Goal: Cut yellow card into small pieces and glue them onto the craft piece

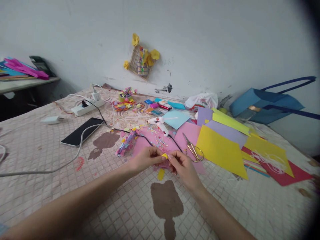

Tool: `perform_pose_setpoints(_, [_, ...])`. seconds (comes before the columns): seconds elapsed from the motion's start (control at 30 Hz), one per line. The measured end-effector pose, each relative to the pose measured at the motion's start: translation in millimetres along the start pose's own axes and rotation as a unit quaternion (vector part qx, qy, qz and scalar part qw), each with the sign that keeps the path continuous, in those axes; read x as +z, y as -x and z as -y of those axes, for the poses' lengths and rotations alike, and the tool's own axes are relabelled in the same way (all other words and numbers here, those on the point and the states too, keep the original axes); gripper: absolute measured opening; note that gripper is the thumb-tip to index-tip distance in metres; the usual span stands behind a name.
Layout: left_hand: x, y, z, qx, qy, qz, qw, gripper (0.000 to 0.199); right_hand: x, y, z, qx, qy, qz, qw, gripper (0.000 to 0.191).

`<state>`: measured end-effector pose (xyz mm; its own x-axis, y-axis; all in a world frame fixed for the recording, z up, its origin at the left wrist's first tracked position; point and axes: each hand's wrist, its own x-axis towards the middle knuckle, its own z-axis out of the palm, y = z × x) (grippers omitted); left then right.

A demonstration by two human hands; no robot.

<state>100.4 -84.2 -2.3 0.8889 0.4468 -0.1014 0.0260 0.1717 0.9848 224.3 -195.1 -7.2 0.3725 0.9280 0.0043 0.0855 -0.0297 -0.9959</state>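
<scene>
Between the fingertips of both my hands is a small yellow paper piece (164, 155). My left hand (147, 158) pinches it from the left, and my right hand (182, 165) pinches at its right side. Just below them lies a flat yellow paper strip (161, 174). Pink sheets (142, 141) strewn with paper bits are under and beyond my hands. A white glue gun (160, 125) rests on the sheets past my fingers. Gold-handled scissors (192, 148) lie to the right of my right hand. Left of my hands is a bundle of cut coloured paper (127, 143).
Yellow sheets (220, 150) and a red sheet (295, 173) spread to the right, with white string (268, 161) on top. A blue bag (265, 103) stands at the back right. To the left are a black phone (82, 131), a power strip (87, 107) and trailing cables (81, 141).
</scene>
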Motion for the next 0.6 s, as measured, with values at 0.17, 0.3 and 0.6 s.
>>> perform_pose_setpoints(0.17, [-1.4,-0.2,0.8,-0.004,-0.002,0.010,1.000,0.026,0.5,-0.7,-1.3,-0.004,0.003,0.003,1.000,0.023])
perform_pose_setpoints(0.3, [-2.7,-0.8,2.7,-0.006,-0.003,0.008,1.000,0.026,0.4,-1.0,-2.2,0.003,-0.003,0.007,1.000,0.023])
perform_pose_setpoints(0.6, [-3.3,-0.7,2.8,-0.013,-0.012,0.012,1.000,0.029,0.9,-0.1,-0.4,0.003,-0.004,0.012,1.000,0.023])
